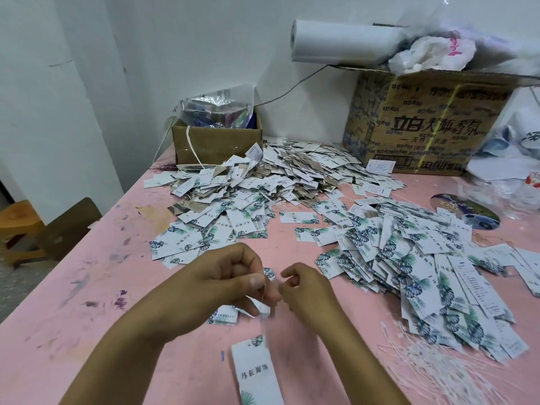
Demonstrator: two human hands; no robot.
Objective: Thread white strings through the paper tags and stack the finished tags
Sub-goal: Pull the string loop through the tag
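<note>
Both hands work over the near middle of the pink table (87,287), almost touching

- left hand (222,276): thumb and forefinger pinch a white string (264,289), other fingers curled in
- right hand (304,285): fingertips closed tight on the same string from the other side
- so both are narrow pinch grips, neither hand spread

Key relation: the tag (254,372) sits straight below the pinch, on the person's side. Its long axis runs far-to-near, with the leaf-print end up toward the string. That top end is blurred, so I can't tell if the string is through the hole, or if the tag hangs or lies flat. Both hands are about equally near it

My read: threading or snugging the loop is in progress and stacking is not yet done

Supply:
- spare strings (438,372) lie near right
- loose tags (409,258) are heaped just beyond them, nearer the right hand
- the far heap (277,176) shows threads and is probably finished ones

Writing:
- the tag reads 伟辰服饰
- the carton (423,124) reads 立白大师香氛, with the smaller line under it only partly legible (天然…)
</note>
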